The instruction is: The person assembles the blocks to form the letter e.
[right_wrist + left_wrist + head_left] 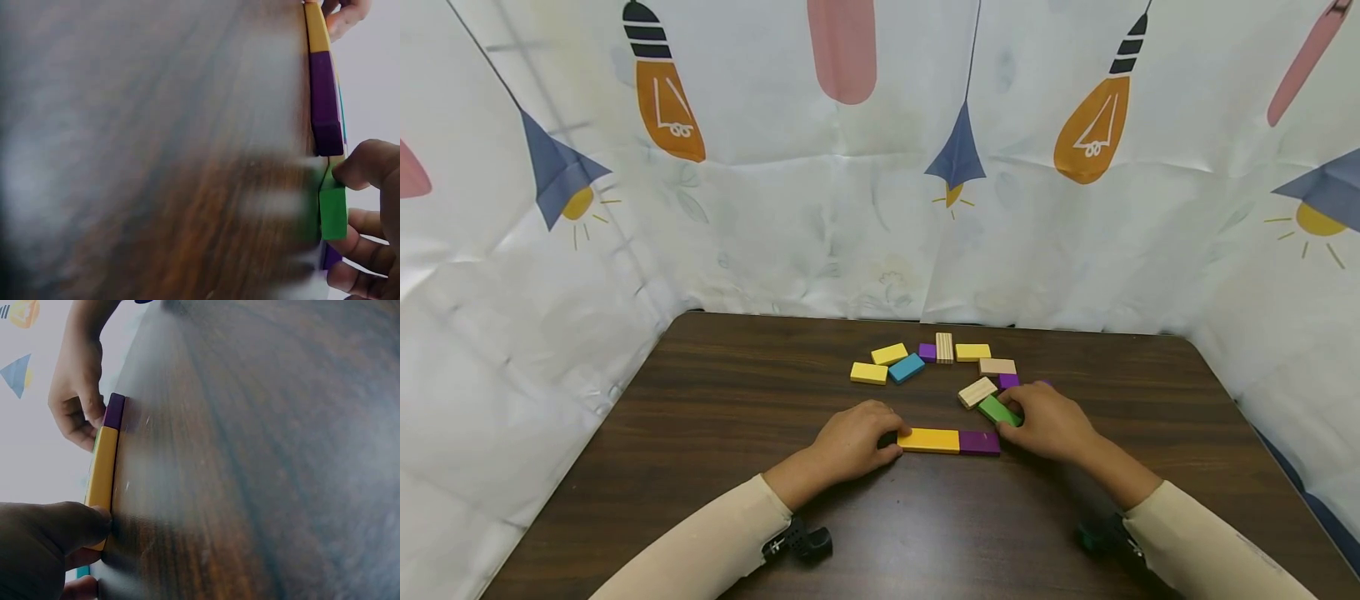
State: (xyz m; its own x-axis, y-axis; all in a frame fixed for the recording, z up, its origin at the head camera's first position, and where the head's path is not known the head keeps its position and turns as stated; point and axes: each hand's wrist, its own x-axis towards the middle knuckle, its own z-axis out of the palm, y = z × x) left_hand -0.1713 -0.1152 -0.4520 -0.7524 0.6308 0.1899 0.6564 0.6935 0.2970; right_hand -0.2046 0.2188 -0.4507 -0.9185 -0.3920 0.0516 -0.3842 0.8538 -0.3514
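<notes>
A yellow block (929, 441) and a purple block (980, 443) lie end to end in a straight row on the brown table. My left hand (857, 440) pinches the row's left end, thumb and finger at the yellow block, as the left wrist view also shows. Beyond the purple end, my right hand (1051, 423) grips a green block (999, 410) between thumb and fingers. In the right wrist view the green block (333, 212) sits just past the purple block (325, 103). A pale wooden block (977, 392) lies against the green one's far side.
Behind the row, an arc of loose blocks includes yellow ones (868, 373), a blue one (906, 368), a striped wooden one (944, 347), a tan one (997, 367) and purple ones (1008, 381). A printed curtain (850, 233) hangs at the table's (737, 392) back edge.
</notes>
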